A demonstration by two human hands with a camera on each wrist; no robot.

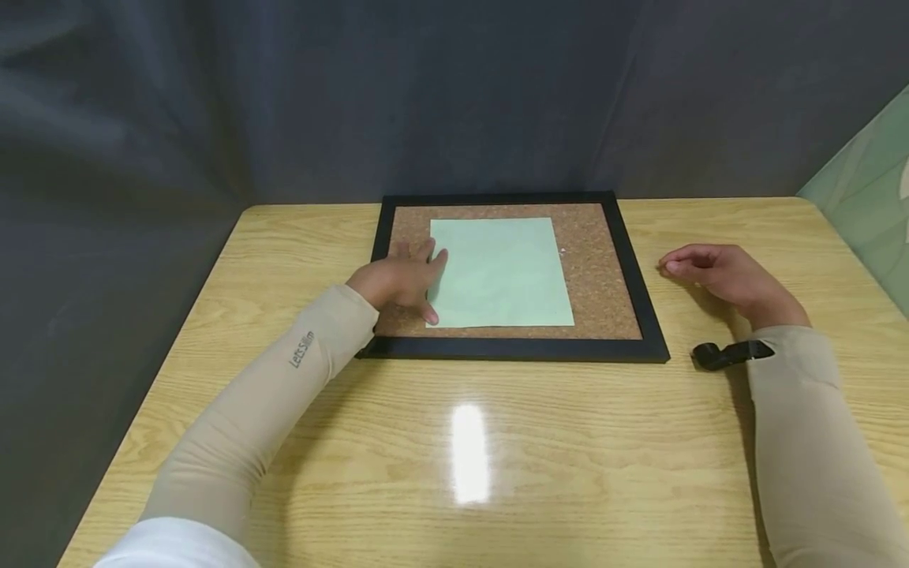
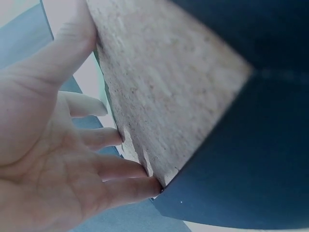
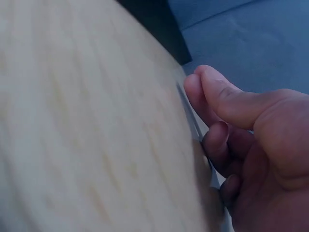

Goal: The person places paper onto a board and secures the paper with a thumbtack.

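Note:
A cork board (image 1: 600, 276) in a black frame (image 1: 642, 296) lies flat at the back middle of the wooden table (image 1: 454, 442). A pale green sheet of paper (image 1: 500, 272) lies on the cork. My left hand (image 1: 401, 280) rests with straight fingers on the cork and the paper's left edge; in the left wrist view its fingertips (image 2: 145, 186) touch the cork (image 2: 164, 92). My right hand (image 1: 717, 276) rests on the table to the right of the frame, fingers loosely curled and holding nothing; the right wrist view shows its fingers (image 3: 217, 140) against the wood (image 3: 87, 135).
A dark cloth backdrop (image 1: 426, 95) hangs behind and to the left of the table. A pale green panel (image 1: 869, 181) stands at the far right. A black strap clip (image 1: 727, 353) sits at my right wrist. Bare wood lies in front of the frame.

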